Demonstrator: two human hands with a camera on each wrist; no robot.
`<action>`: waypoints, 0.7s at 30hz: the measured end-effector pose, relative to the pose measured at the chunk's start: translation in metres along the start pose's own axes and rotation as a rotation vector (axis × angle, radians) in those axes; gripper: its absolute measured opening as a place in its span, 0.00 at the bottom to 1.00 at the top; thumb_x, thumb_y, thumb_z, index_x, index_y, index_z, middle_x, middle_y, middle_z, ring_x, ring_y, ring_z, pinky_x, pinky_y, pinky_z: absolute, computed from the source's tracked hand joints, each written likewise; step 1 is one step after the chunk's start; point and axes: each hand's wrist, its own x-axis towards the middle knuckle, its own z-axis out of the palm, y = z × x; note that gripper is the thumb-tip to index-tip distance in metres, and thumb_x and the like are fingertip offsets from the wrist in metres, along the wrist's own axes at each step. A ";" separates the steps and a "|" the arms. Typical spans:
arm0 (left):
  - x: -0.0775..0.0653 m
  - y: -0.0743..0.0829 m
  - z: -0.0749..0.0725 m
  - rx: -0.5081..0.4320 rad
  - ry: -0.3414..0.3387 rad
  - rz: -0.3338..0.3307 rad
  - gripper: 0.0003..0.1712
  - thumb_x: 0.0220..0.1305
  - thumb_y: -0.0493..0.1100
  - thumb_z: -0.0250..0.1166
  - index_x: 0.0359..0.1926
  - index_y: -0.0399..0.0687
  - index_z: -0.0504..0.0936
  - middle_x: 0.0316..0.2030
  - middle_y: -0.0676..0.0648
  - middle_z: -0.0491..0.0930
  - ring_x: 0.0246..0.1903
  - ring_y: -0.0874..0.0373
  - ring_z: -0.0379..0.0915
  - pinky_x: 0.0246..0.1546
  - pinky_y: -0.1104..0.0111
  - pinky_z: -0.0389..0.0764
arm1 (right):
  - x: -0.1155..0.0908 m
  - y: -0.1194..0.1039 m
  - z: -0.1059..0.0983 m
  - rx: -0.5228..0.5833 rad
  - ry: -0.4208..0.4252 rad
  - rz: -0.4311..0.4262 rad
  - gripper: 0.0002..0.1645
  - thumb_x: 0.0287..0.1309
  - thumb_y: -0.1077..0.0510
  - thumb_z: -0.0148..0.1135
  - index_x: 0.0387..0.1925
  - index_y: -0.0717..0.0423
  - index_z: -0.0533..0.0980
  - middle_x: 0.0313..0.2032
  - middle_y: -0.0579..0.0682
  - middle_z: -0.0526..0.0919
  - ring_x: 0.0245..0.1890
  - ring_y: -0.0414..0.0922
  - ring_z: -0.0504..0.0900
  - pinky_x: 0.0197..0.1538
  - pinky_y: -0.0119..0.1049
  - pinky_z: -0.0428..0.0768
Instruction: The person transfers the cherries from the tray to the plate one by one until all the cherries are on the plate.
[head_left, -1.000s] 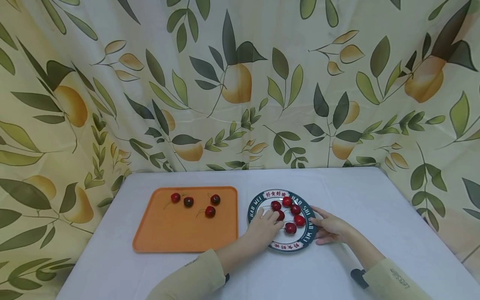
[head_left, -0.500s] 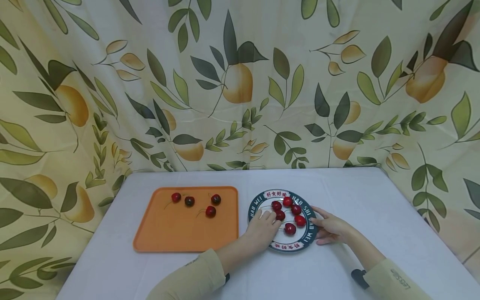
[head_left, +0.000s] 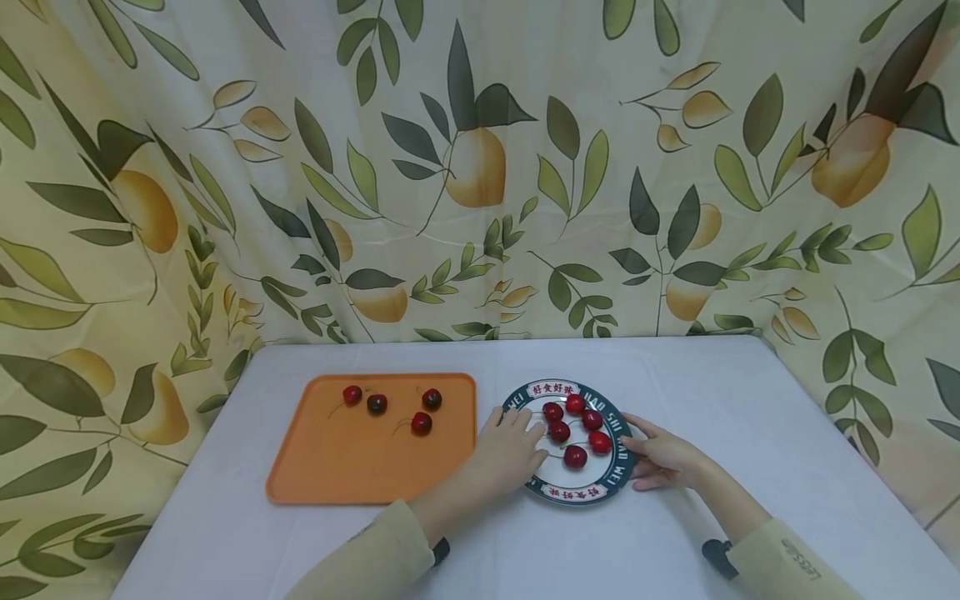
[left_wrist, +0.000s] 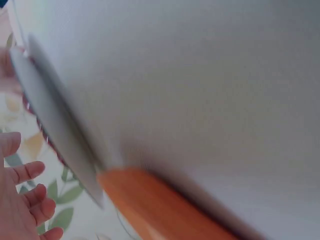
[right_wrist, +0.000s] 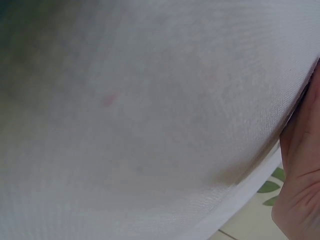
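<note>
Left hand: I see the left hand (head_left: 510, 450) at the left rim of the round plate (head_left: 573, 493), fingers loosely extended and apart, free of any load I can make out; whether they touch the rim, I cannot tell
Left hand, up close: my left wrist view shows the fingertips (left_wrist: 34, 171) only slightly bent, with gaps between them
Right hand: I have the right hand (head_left: 663, 457) gripping the plate's right edge, its digits curled at the rim; my right wrist view shows only part of that hand, the grip itself out of sight
Plate: on the table (head_left: 600, 550), right of the tray, white in the middle, with a dark lettered band round it
Plate cherries: I count six red cherries (head_left: 575, 457) in view on it, grouped between the two hands; the lowest lies near the left thumb, and I cannot tell whether its stem is touched
Orange tray: left of the plate, the rectangular orange tray (head_left: 360, 467) carries four darker cherries (head_left: 422, 424) in its upper part, well apart from both hands
Backdrop: a curtain (head_left: 480, 275) printed with fruit and leaves hangs behind the table
</note>
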 end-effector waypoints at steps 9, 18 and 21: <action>-0.019 -0.046 -0.004 -0.161 0.027 -0.116 0.29 0.64 0.59 0.50 0.62 0.52 0.66 0.57 0.46 0.66 0.56 0.51 0.60 0.60 0.52 0.56 | 0.002 0.001 0.000 -0.004 0.004 -0.003 0.37 0.67 0.56 0.46 0.71 0.48 0.42 0.29 0.54 0.73 0.23 0.45 0.79 0.31 0.39 0.80; -0.041 -0.107 0.012 -0.177 0.039 -0.238 0.27 0.63 0.50 0.57 0.61 0.49 0.64 0.54 0.43 0.64 0.56 0.46 0.59 0.58 0.49 0.55 | 0.002 0.001 -0.001 -0.008 -0.005 -0.005 0.37 0.67 0.55 0.46 0.71 0.49 0.42 0.30 0.54 0.73 0.22 0.44 0.79 0.31 0.39 0.80; -0.048 -0.123 0.015 -0.197 -0.031 -0.300 0.29 0.62 0.49 0.58 0.62 0.48 0.63 0.57 0.42 0.62 0.58 0.46 0.56 0.58 0.48 0.52 | 0.002 0.001 -0.001 -0.006 -0.006 -0.006 0.37 0.67 0.55 0.46 0.71 0.49 0.42 0.30 0.54 0.74 0.23 0.45 0.79 0.31 0.39 0.80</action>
